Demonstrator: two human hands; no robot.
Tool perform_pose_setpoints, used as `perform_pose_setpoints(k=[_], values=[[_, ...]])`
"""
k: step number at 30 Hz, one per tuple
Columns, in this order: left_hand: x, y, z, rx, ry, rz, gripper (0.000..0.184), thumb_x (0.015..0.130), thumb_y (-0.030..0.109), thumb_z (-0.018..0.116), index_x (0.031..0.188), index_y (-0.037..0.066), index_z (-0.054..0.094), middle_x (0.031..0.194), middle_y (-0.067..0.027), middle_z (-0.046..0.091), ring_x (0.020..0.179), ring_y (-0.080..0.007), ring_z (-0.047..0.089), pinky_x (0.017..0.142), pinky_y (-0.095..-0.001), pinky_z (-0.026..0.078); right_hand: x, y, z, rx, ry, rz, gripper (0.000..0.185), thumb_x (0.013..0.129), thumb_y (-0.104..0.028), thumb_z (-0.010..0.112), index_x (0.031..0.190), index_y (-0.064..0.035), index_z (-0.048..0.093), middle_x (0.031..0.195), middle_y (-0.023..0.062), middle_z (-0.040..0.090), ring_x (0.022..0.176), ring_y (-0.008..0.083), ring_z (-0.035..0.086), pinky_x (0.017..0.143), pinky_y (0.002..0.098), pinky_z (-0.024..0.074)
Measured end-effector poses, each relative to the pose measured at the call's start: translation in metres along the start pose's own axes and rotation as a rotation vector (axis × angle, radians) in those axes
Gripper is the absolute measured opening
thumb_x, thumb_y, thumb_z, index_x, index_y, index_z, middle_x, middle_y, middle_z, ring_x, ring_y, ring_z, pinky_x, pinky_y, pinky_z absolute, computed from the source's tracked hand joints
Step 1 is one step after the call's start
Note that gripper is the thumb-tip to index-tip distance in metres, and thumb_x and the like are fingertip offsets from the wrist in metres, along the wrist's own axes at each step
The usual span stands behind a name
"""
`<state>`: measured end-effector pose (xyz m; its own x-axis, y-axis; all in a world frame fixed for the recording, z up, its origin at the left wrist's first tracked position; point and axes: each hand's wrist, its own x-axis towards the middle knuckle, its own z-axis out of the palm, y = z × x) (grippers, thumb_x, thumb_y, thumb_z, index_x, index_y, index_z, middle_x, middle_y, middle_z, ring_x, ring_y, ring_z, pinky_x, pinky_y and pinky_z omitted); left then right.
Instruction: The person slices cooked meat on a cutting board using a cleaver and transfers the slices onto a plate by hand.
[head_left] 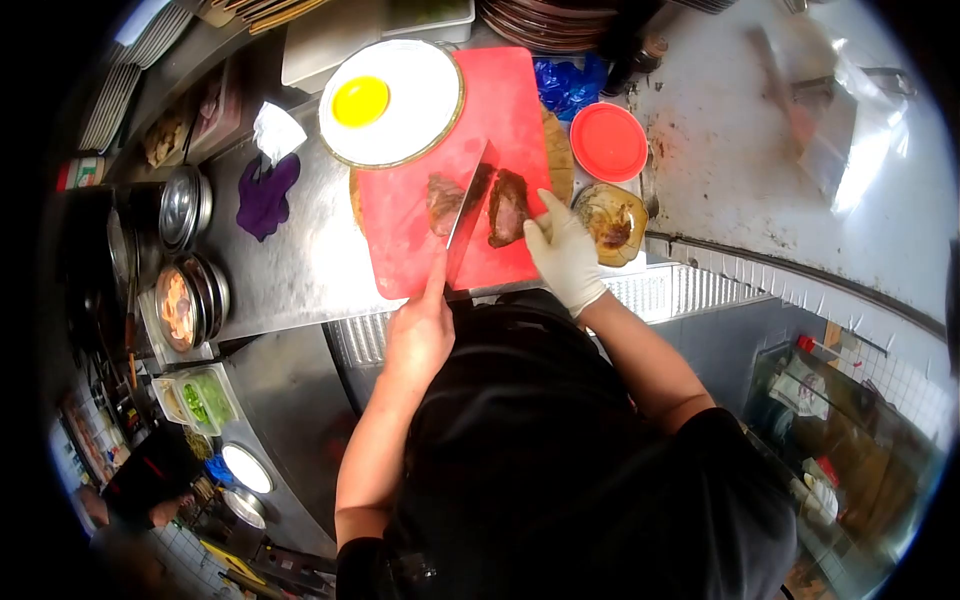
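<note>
A knife is gripped in my left hand, its index finger stretched along the top of the blade. The blade lies slantwise between two portions of browned meat on a red cutting board. One meat piece is left of the blade; the other meat piece, with a pinkish cut face, is to its right. My right hand, in a pale glove, is open at the board's right edge, thumb beside the right piece; I cannot tell whether they touch. A white plate with a round yellow dish overlaps the board's upper left.
On the right are a red round lid, a stained glass dish and a blue plastic bag. A purple cloth and stacked metal bowls are on the left. A person in dark clothes is at the lower left.
</note>
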<state>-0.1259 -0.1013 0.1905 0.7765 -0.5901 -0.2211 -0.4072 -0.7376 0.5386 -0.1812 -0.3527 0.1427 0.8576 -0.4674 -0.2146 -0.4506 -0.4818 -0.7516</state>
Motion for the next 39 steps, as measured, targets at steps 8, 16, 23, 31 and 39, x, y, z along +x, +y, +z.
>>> perform_pose_setpoints(k=[8, 16, 23, 31, 39], values=[[0.000, -0.002, 0.002, -0.009, 0.033, 0.033, 0.089, 0.091, -0.002, 0.064, 0.172, 0.012, 0.031, 0.088, -0.0245, 0.074, 0.072, -0.0455, 0.072, 0.069, -0.0579, 0.058, 0.012, -0.009, -0.006, -0.029, 0.047, -0.163, 0.064, 0.086, -0.033, 0.089, 0.133, 0.0027, 0.065, 0.125, 0.0239, 0.067, 0.117, 0.0408, 0.067, 0.101, 0.0466, 0.0567], [-0.002, 0.002, -0.001, -0.047, 0.039, 0.031, 0.088, 0.090, -0.003, 0.064, 0.171, 0.011, 0.033, 0.088, -0.0249, 0.073, 0.073, -0.0454, 0.072, 0.070, -0.0574, 0.059, 0.014, -0.003, 0.018, -0.140, 0.128, -0.299, 0.066, 0.087, -0.031, 0.091, 0.134, 0.0047, 0.061, 0.124, 0.0216, 0.065, 0.100, 0.0330, 0.070, 0.086, 0.0411, 0.0610], [0.001, 0.003, 0.002, -0.015, 0.042, 0.041, 0.086, 0.091, -0.003, 0.063, 0.171, 0.010, 0.034, 0.086, -0.0260, 0.073, 0.072, -0.0464, 0.071, 0.069, -0.0574, 0.058, 0.000, -0.009, 0.015, -0.065, 0.153, -0.338, 0.069, 0.087, -0.031, 0.090, 0.137, 0.0048, 0.059, 0.134, 0.0244, 0.063, 0.121, 0.0390, 0.066, 0.105, 0.0446, 0.0556], [0.003, 0.012, -0.007, -0.048, -0.024, -0.067, 0.080, 0.096, -0.003, 0.062, 0.170, 0.014, 0.036, 0.086, -0.0310, 0.071, 0.079, -0.0510, 0.072, 0.072, -0.0581, 0.057, 0.012, -0.010, 0.011, -0.131, 0.114, -0.225, 0.057, 0.081, -0.015, 0.076, 0.134, 0.0015, 0.063, 0.135, 0.0231, 0.065, 0.125, 0.0425, 0.064, 0.106, 0.0480, 0.0548], [0.003, 0.008, 0.001, -0.028, 0.049, 0.021, 0.090, 0.091, -0.005, 0.063, 0.173, 0.014, 0.031, 0.081, -0.0272, 0.070, 0.072, -0.0476, 0.070, 0.068, -0.0572, 0.057, 0.039, 0.032, -0.029, -0.030, -0.132, -0.639, 0.048, 0.078, 0.010, 0.061, 0.125, 0.0018, 0.068, 0.138, 0.0236, 0.065, 0.129, 0.0421, 0.063, 0.112, 0.0461, 0.0532]])
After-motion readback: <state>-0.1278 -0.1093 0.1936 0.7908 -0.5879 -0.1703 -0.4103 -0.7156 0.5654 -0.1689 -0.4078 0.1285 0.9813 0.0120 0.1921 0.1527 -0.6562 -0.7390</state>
